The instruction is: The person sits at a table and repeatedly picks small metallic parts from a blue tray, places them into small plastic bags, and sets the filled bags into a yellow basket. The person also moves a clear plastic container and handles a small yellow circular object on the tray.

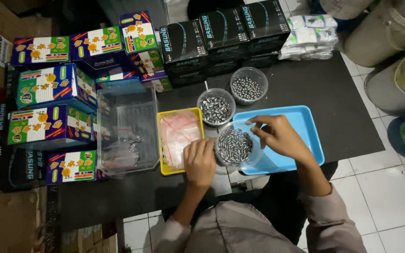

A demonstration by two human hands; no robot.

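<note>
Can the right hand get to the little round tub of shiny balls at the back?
Probably yes. The right hand is at the nearer clear tub's rim, and nothing stands between it and the round clear tub of silver balls.

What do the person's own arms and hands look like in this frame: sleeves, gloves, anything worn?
Both hands are bare: no gloves on the left hand or the right hand, and no ring or watch is visible, though the light is dim. The forearms are uncovered. Loose sleeves of a greyish-beige garment start near the elbows, at the bottom of the picture.
</note>
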